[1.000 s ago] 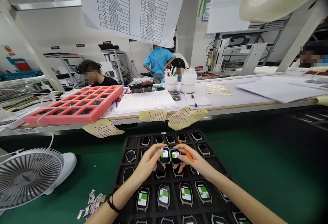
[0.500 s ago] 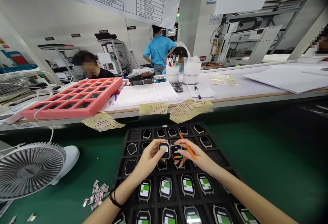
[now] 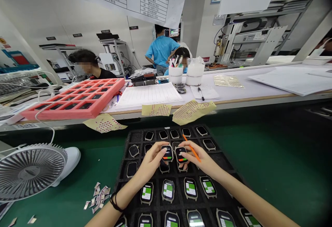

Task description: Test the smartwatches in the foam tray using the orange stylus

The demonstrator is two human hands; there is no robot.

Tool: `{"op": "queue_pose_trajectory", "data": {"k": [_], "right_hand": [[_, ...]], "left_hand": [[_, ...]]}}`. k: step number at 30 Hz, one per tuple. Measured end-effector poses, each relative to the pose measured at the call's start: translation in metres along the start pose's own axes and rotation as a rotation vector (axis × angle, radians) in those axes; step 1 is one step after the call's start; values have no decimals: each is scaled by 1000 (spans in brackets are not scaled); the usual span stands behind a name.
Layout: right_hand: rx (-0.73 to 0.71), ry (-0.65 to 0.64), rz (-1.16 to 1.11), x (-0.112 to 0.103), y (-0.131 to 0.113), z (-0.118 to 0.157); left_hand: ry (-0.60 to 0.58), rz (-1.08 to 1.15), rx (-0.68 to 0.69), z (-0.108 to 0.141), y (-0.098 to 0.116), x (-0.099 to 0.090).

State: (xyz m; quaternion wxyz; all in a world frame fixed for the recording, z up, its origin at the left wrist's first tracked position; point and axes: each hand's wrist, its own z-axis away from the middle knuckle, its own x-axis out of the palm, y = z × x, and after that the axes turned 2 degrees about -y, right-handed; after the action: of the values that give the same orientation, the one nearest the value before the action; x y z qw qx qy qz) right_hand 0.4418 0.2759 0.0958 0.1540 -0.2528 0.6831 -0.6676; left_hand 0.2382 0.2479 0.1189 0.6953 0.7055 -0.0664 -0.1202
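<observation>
My left hand [image 3: 153,156] grips a watch [image 3: 167,153], its thumb on the lit screen. Beside it, my right hand [image 3: 197,155] holds a second watch [image 3: 181,155], thumb over its face, with an orange stick [image 3: 191,147] between the fingers. Both screens are dark with a red and green bar low down. Below my hands lies a black foam tray [image 3: 155,175] of watches in compartments. The upper watches have dark screens; those in the lower rows, such as this watch [image 3: 191,188], show green and white blocks.
A white fan [image 3: 31,173] stands at the left, with small pieces [image 3: 100,196] scattered on the green mat [image 3: 103,164]. On the shelf beyond sit a pink foam tray [image 3: 94,112], papers [image 3: 150,93] and white cups [image 3: 194,73]. Several people are in the background.
The left-hand watch's screen has turned from a white display to a dark one with a red and green bar. Both hands keep their grip.
</observation>
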Motion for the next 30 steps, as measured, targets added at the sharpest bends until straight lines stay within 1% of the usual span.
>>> {"op": "queue_pose_trajectory", "data": {"k": [5, 9, 12, 14, 17, 18, 20, 23, 27, 30], "right_hand": [[-10, -39, -42, -1, -3, 1], [-26, -64, -52, -3, -2, 3], [-51, -86, -92, -5, -1, 4], [-64, -106, -149, -7, -1, 5], [-79, -128, -261, -13, -3, 7], [-82, -130, -292, -14, -4, 8], [-85, -124, -337, -16, -5, 9], [-92, -111, -334, -16, -7, 9], [-86, -98, -222, -11, -6, 6], [-79, -68, -154, -9, -3, 3]], "left_hand": [[-16, 3, -9, 0, -2, -1], [-1, 11, -13, 0, -3, 0], [-14, 74, 24, 1, -3, -2], [-87, 180, 71, 3, -3, -4], [-234, 328, 128, 7, -2, -9], [-265, 352, 136, 8, -2, -10], [-285, 366, 144, 9, -2, -10], [-248, 300, 138, 9, -2, -8], [-136, 115, 121, 7, -3, -4], [-97, 42, 126, 6, -6, -5]]}}
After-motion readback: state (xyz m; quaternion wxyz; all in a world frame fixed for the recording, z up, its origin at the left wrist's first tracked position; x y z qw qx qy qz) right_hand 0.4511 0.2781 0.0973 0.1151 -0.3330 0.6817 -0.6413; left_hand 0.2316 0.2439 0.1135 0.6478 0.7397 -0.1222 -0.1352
